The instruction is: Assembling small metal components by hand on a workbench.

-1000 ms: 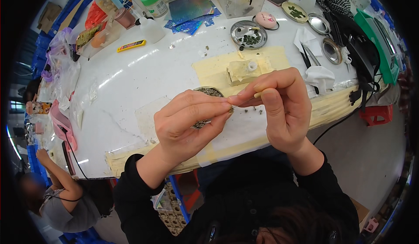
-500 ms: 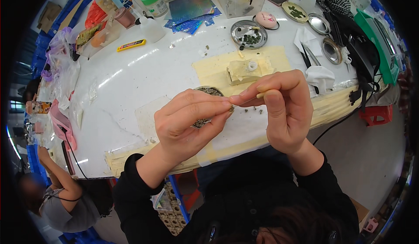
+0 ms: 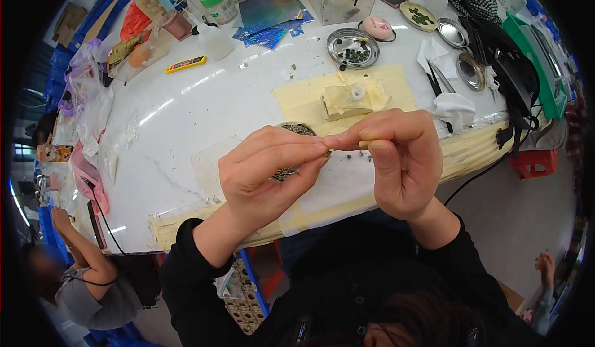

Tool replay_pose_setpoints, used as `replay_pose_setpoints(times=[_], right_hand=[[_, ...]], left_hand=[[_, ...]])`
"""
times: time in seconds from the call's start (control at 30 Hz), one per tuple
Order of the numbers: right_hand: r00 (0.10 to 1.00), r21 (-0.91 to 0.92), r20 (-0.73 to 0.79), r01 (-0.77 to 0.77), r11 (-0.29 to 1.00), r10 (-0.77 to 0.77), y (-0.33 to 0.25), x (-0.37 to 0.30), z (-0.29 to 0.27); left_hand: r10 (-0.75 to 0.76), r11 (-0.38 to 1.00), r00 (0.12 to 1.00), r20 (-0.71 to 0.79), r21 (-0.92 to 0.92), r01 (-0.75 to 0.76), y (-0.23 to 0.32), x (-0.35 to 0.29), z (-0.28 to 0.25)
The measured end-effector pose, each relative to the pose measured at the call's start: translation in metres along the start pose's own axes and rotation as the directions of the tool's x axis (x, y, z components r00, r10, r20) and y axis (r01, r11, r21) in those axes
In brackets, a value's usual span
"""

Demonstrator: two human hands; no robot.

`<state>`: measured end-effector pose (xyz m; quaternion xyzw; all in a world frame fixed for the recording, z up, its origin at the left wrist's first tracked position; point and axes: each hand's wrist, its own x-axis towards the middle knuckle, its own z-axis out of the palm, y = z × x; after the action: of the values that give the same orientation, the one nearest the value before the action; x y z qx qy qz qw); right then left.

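My left hand (image 3: 263, 164) is pinched closed, with a tiny dark piece (image 3: 328, 153) just showing at the thumb and fingertips; its kind is too small to tell. Between the thumb and fingers of my right hand (image 3: 409, 161) is a small pale yellow stick (image 3: 365, 143), mostly covered by the fingers. The two index fingertips meet above the white work sheet. Partly hidden behind my left hand is a round dish (image 3: 300, 130) full of small grey-brown bits. A few dark specks lie on the sheet under my right hand.
A tape-covered block (image 3: 338, 104) with a small white ring stands beyond my hands. Farther off are a metal dish (image 3: 353, 48) of dark green pieces, tweezers (image 3: 443, 80), a yellow box (image 3: 186, 65) and a white squeeze bottle (image 3: 215, 42). A co-worker (image 3: 93, 291) sits at left.
My right hand has shifted slightly down and left, its thumb closer to the index finger. My left hand stays nearly still. Another person's hand has appeared at the far right.
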<state>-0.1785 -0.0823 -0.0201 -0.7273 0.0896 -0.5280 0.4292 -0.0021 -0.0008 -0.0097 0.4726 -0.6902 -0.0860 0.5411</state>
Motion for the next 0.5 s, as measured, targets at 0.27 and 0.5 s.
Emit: replay_pose_setpoints(times=[0.27, 0.5], right_hand=[[0.999, 0.078, -0.039, -0.035, 0.996, 0.038, 0.0023, -0.0011, 0.0017], [0.998, 0.088, -0.035, -0.05, 0.995, 0.054, -0.0003, 0.0008, 0.0017]], left_hand=[[-0.007, 1.0, 1.0, 0.01, -0.006, 0.007, -0.0002, 0.0, -0.0001], [0.0, 1.0, 1.0, 0.003, -0.013, 0.0, -0.0002, 0.0012, 0.0001]])
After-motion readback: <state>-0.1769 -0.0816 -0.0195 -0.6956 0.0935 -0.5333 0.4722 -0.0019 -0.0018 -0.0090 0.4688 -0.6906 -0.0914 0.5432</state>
